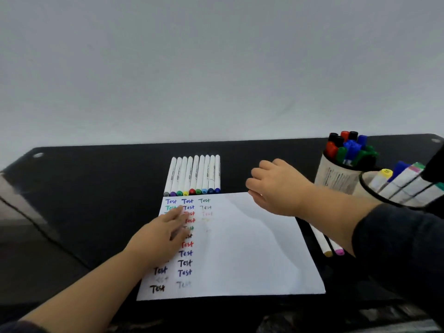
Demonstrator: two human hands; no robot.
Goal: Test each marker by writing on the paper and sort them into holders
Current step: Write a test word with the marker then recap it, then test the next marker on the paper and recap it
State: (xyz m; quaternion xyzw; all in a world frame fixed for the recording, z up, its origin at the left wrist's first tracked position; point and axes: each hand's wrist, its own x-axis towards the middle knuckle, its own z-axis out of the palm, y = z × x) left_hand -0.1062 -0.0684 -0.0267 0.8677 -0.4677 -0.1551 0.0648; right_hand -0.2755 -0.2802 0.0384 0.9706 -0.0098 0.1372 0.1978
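A white sheet of paper (240,248) lay flat on the black glossy table (96,188), its left part filled with 3 columns of the handwritten word "Test" in blue, green, red, black and fainter inks. The left hand (161,234) rested flat on the written columns, fingers straight and close together, pointing toward the sheet's far left corner and pressing the paper down.

Just beyond the far edge of the sheet, a row of 9 white-barrelled markers (194,175) lay side by side, touching one another, their coloured caps toward the paper: grey, purple, green, yellow, red, green, light blue and 2 dark blue.

The right hand (276,186) hovered over the far right corner of the paper, fingers loosely curled with the knuckles toward the markers; I could not tell whether it held anything.

At the right, a pale cylindrical holder (336,176) stood upright, packed with red, black, blue and green-capped markers. Just beside it, nearer the camera, a black wire-mesh holder (374,193) contained white markers with yellow, blue, pink and green caps. 2 more white markers (324,243) lay on the table beside the paper's right edge, partly hidden under the right forearm.
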